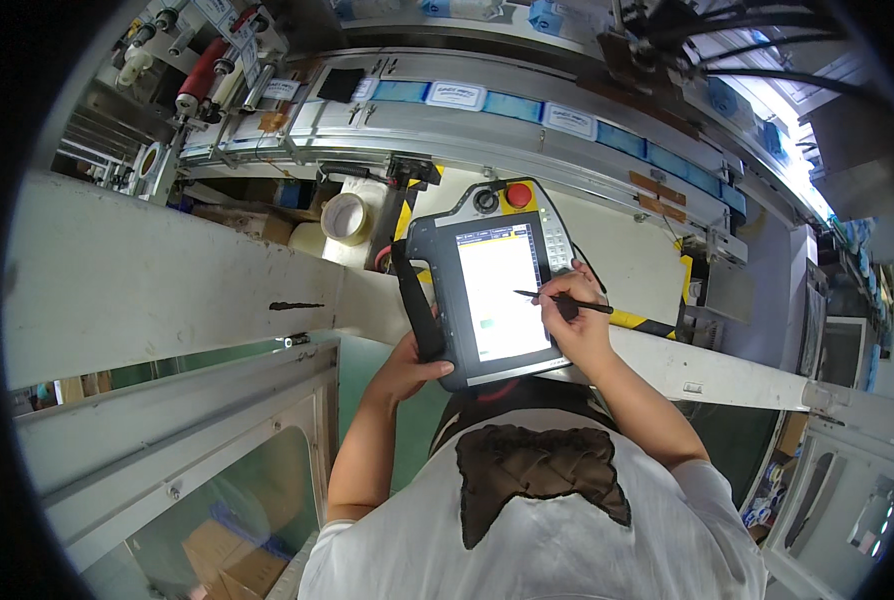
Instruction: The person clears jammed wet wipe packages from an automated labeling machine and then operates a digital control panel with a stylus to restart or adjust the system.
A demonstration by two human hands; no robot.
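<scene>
A grey and black robot teach pendant (429, 265) is held upright in front of my body. Its lit screen (492, 290) is mostly white, with a red emergency stop button (518, 195) and a black knob (485, 201) at its top. My left hand (413, 366) grips the lower left edge, thumb on the front, beside a black strap (417, 300). With my right hand (577, 310) I hold a black stylus (594, 305) in a pinch. Its tip lies over the right part of the screen; whether it touches I cannot tell.
Beyond the pendant runs a conveyor (615, 137) carrying a row of blue and white packs. A roll of tape (345, 218) sits left of the pendant. White machine frame beams (177, 280) cross on both sides, with a windowed door (237, 480) at lower left. Black cables (767, 45) hang upper right.
</scene>
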